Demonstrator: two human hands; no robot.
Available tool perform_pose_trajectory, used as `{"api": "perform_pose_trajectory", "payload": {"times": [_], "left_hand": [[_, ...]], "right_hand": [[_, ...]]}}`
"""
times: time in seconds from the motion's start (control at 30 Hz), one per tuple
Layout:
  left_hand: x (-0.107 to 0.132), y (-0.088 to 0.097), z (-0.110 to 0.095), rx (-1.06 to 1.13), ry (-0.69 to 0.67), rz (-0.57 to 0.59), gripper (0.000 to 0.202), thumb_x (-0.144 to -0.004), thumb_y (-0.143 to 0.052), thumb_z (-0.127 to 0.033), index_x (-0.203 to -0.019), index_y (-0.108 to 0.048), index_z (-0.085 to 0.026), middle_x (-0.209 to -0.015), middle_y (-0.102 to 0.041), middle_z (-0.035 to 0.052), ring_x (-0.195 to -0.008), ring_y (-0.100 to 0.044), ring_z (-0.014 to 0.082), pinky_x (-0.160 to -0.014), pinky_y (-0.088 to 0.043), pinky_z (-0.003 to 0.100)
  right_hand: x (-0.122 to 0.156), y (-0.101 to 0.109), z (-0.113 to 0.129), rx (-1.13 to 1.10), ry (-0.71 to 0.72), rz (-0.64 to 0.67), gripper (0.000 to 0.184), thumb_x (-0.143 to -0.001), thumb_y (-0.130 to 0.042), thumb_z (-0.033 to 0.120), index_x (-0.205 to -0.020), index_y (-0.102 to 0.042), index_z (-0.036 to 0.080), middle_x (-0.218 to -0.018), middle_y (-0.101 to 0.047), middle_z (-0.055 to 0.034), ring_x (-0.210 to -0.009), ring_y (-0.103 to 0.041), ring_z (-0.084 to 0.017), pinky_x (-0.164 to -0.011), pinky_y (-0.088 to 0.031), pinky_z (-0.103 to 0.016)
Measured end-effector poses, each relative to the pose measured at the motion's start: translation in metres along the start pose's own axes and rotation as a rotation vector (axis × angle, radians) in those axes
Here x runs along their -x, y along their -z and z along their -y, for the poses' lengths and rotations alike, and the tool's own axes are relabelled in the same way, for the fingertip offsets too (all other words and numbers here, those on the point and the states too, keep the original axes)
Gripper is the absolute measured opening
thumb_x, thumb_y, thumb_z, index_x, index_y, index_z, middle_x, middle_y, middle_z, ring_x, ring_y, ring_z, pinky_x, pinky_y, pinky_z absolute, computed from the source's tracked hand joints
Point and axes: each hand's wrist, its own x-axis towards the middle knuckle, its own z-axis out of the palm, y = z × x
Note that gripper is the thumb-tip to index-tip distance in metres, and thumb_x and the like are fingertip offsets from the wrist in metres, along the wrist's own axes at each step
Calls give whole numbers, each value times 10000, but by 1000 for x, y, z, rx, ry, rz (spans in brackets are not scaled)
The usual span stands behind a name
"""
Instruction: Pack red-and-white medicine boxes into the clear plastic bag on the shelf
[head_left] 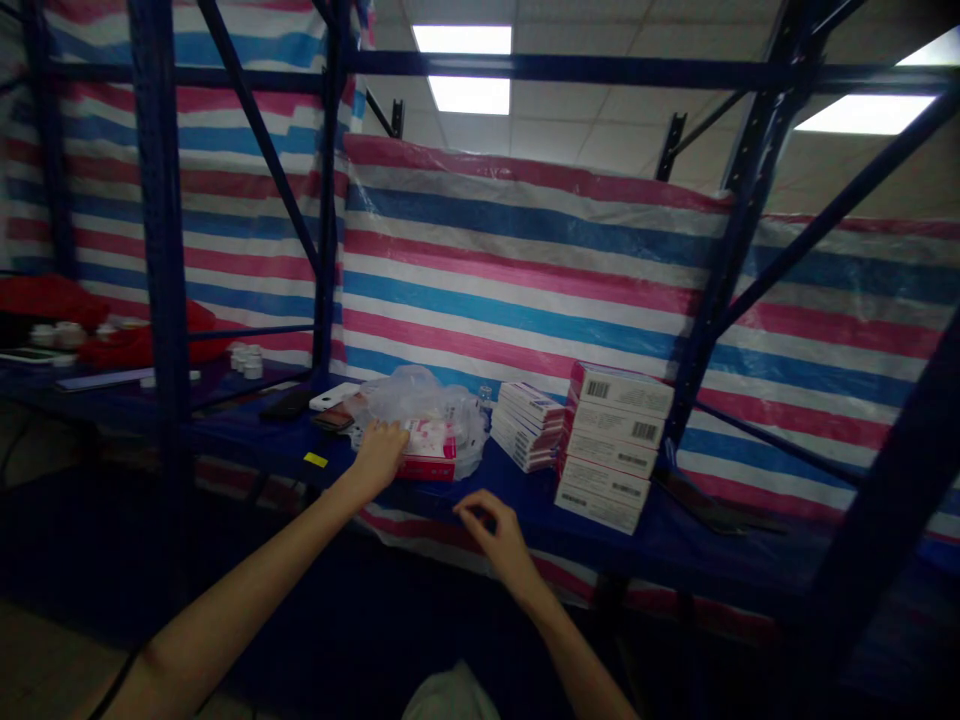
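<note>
Nearest you, your right hand (491, 525) hovers just short of the bench (675, 545) edge, empty, its fingers curled loosely toward the thumb. At ten o'clock from it, your left hand (381, 455) reaches further in and rests on the clear plastic bag (427, 410), fingers bent over its near side; whether they actually grip the bag you cannot tell. The bag lies crumpled on the dark blue bench, with a pink-and-white packet (431, 445) showing through it. At three o'clock from the bag sits a low stack of flat boxes (527, 425), and just beyond that a taller stack of white boxes (615, 445) with barcodes. At nine o'clock from the bag lie a dark phone (286, 403) and a white box (334, 396). Further left, small white jars (247, 358) and red cloth (112, 330) sit on the adjoining shelf. Blue steel racking (161, 250) frames everything, backed by a striped tarpaulin (525, 260), with ceiling light panels (465, 65) above.
</note>
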Motion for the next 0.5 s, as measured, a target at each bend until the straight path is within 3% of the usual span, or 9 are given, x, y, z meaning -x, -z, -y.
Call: {"api": "perform_pose_trajectory", "payload": {"times": [0.07, 0.13, 0.23, 0.33, 0.43, 0.5], "left_hand": [[-8, 11, 2, 116, 60, -6, 202, -705, -530, -98, -881, -628, -101, -1017, -622, 185, -1026, -542, 320, -902, -350, 446], [-20, 22, 8, 204, 93, -1, 129, -699, -534, -111, -785, -630, -116, -938, -648, 158, -980, -565, 304, -855, -386, 421], [-39, 37, 20, 355, 120, -37, 92, -725, -522, -141, -726, -614, -137, -854, -667, 120, -927, -594, 265, -830, -411, 390], [-58, 45, 30, 570, 138, -45, 134, -799, -461, -190, -822, -584, -142, -758, -678, 79, -741, -641, 194, -703, -479, 329], [-78, 42, 37, 1301, 244, -39, 97, -788, -503, -180, -846, -561, -128, -742, -680, 67, -652, -646, 173, -627, -507, 298], [-90, 32, 40, 1818, 341, -33, 48, -743, -554, -122, -788, -567, -115, -726, -676, 71, -681, -651, 182, -662, -516, 300]], "right_hand": [[-30, -2, -20, 17, -28, -83, 190, -811, -505, 340, -911, -616, 223, -985, -577, -48, -950, -526, -189, -771, -443, -336], [-63, 3, -36, 45, -5, -72, 255, -721, -620, 373, -903, -610, 194, -1093, -535, -63, -1060, -467, -210, -894, -382, -368], [-103, 11, -50, 38, 12, 26, 441, -660, -671, 415, -1024, -551, 195, -1136, -504, -65, -1075, -458, -196, -942, -349, -367], [-121, 15, -52, 72, 14, 207, 693, -557, -726, 467, -1143, -475, 197, -1206, -457, -85, -1141, -419, -221, -990, -306, -387], [-121, 14, -51, 115, 23, 200, 918, -504, -739, 508, -1270, -349, 184, -1370, -252, -128, -1282, -232, -255, -1051, -215, -397], [-119, 12, -51, 110, 30, 146, 902, -556, -703, 522, -1291, -313, 174, -1365, -249, -134, -1278, -239, -238, -1048, -225, -384]]}}
